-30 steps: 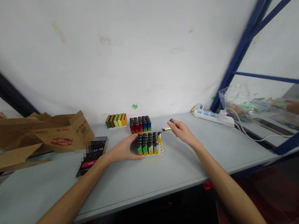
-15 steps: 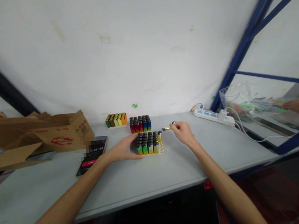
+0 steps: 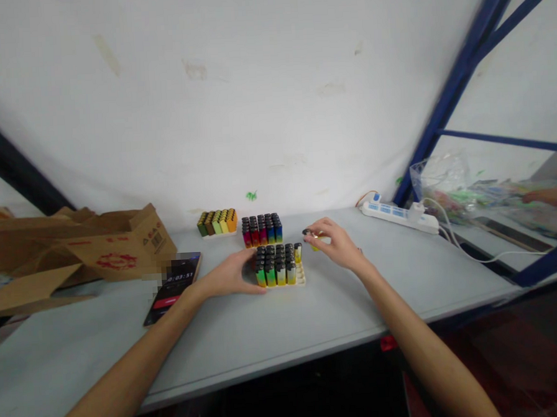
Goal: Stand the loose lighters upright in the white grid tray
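Lighter (image 3: 307,232), long axis roughly sideways, points black top left, pinched by right hand (image 3: 337,244).

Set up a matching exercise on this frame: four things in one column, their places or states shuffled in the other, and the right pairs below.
1. Left hand
2. Phone
3. Right hand
4. Power strip

A. Pinches a black-topped lighter
B. White, with a plug in it, close to the wall
C. Curves around the left end of the front tray
D. Screen lit, between the cardboard box and the left forearm

Right pairs: 1-C, 2-D, 3-A, 4-B
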